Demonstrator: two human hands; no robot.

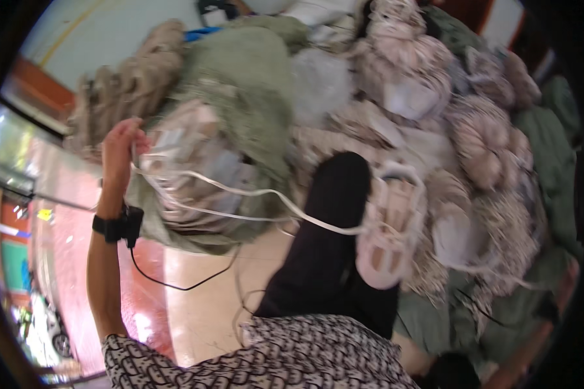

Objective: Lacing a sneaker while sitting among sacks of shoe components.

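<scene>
My left hand [124,144] is raised at the left, its fingers pinched on a white shoelace [266,192]. From there the lace runs slack across my left knee to a pale pink shoe upper [390,227] with openwork, which rests by my thigh. A second strand hangs in a loop below the first. On the other side, white lace stretches from the upper towards my right hand [566,285] at the far right rim. That hand is dark and smeared, so its fingers cannot be made out.
Bundles of beige shoe uppers [483,139] are heaped ahead and to the right. Beside my left hand, a green sack [240,78] lies around more uppers. A black cable [182,288] hangs from my left wristband [118,225]. Dark green cloth [438,324] lies at the lower right.
</scene>
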